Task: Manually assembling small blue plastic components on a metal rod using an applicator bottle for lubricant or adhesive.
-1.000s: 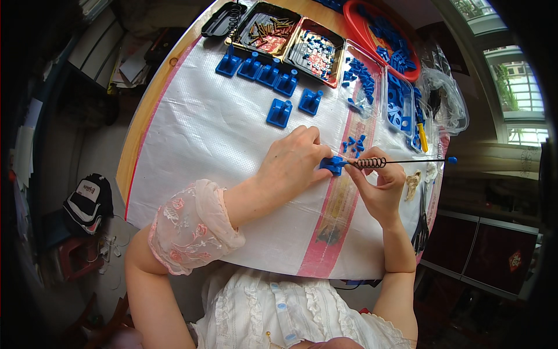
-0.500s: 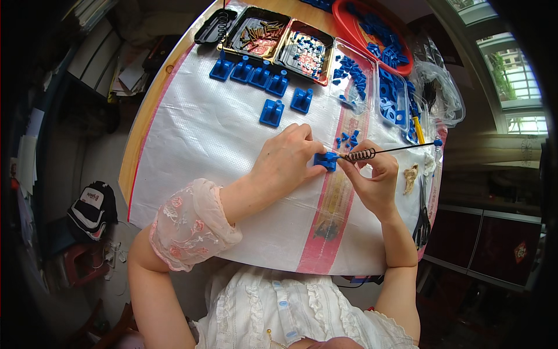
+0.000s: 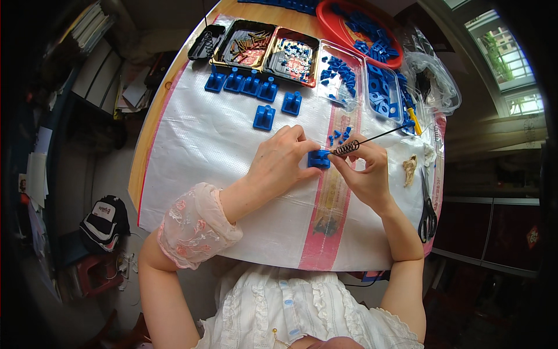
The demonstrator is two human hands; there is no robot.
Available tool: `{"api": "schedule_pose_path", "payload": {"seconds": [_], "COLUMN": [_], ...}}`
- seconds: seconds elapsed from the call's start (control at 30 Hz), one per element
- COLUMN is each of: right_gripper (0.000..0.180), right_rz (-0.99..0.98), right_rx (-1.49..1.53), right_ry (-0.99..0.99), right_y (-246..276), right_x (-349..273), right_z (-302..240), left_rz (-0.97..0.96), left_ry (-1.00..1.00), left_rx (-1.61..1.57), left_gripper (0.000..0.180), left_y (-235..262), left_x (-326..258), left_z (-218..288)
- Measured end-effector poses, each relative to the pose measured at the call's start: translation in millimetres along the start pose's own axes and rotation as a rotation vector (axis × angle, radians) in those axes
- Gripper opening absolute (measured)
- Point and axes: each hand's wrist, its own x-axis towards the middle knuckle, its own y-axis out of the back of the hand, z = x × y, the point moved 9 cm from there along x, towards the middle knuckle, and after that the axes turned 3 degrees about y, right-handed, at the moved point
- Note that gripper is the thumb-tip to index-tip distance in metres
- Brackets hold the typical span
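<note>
My left hand (image 3: 280, 156) pinches a small blue plastic piece (image 3: 319, 159) against the covered table, thumb and forefinger at its left side. Closed on a black coil spring with a thin straight rod (image 3: 381, 135) is my right hand (image 3: 369, 174); the spring's near end meets the blue piece, though fingers hide the exact contact. A blue tip sits at the rod's far end. Just beyond my fingers lie several tiny blue pieces (image 3: 346, 134). Similar blue base pieces with upright parts (image 3: 264, 117) stand farther left, most of them in a row.
Black trays hold brass-coloured pins (image 3: 249, 46) and small white and blue parts (image 3: 295, 55). Clear boxes (image 3: 381, 93) and a red basin (image 3: 325, 23) contain more blue pieces. At the right lie black scissors (image 3: 428, 218), a yellow-handled tool (image 3: 413, 119) and plastic bags (image 3: 433, 75).
The rod's free end has swung farther away from me and to the left, so the rod slants more. Both hands stay at the blue piece. The whole view has shifted slightly.
</note>
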Motion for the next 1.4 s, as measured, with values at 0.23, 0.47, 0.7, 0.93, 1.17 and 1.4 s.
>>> {"api": "schedule_pose_path", "payload": {"seconds": [0.23, 0.47, 0.7, 0.93, 1.17, 1.4], "right_gripper": [0.007, 0.008, 0.009, 0.011, 0.011, 0.011], "right_rz": [-0.008, 0.01, 0.021, 0.025, 0.043, 0.028], "right_rx": [-0.022, 0.015, 0.028, 0.002, 0.032, 0.139], "right_ry": [0.003, 0.011, -0.008, 0.005, 0.015, -0.011], "right_y": [0.0, 2.4, 8.6, 20.0, 30.5, 44.4], "right_x": [0.8, 0.8, 0.8, 1.8, 3.0, 1.4], "right_z": [-1.7, -2.2, -3.9, -9.6, -20.1, -23.1], "left_rz": [-0.008, 0.001, 0.034, -0.004, 0.007, -0.02], "left_ry": [-0.006, -0.094, -0.176, -0.241, -0.255, -0.254], "left_rx": [0.009, 0.039, 0.051, -0.043, -0.218, -0.422], "left_gripper": [0.039, 0.032, 0.032, 0.039, 0.04, 0.046], "left_y": [-4.0, -3.2, -5.2, -11.1, -7.0, -4.7], "left_x": [-0.1, 2.3, 0.9, -0.5, -0.7, -0.6], "left_z": [-0.3, 7.9, 13.7, 17.9, 24.4, 37.4]}}
